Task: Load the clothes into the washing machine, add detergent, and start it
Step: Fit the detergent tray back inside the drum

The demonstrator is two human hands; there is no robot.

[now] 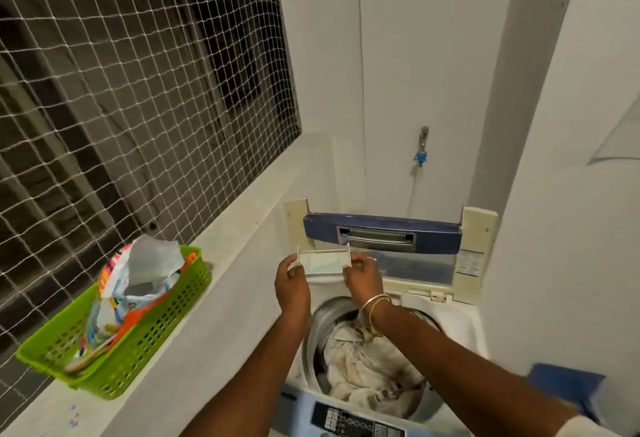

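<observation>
I am holding the small clear tray (323, 262) with both hands. My left hand (292, 280) is pinching its left end and my right hand (362, 277) is pinching its right end, fingers curled round the edges. The tray is hanging level in the air at twelve o'clock from the drum opening, just below the open slot (375, 235) in the raised blue lid (433, 234).

Loading is looking done to me: pale, crumpled clothes (370, 370) are lying inside the washing machine (460, 318), filling much of the drum. The detergent step is only beginning, I am judging. The opened detergent bag (138, 277) is sitting in the green basket (145, 343) on the ledge (225, 315) at nine o'clock from the machine, well apart from my hands.

The tray is looking see-through with a faint green tint, shallow and rectangular. I cannot tell whether any powder is in it. Filling it, sliding it into the slot, lowering the lid and starting at the control panel (356, 421), at six o'clock, are all remaining.
</observation>
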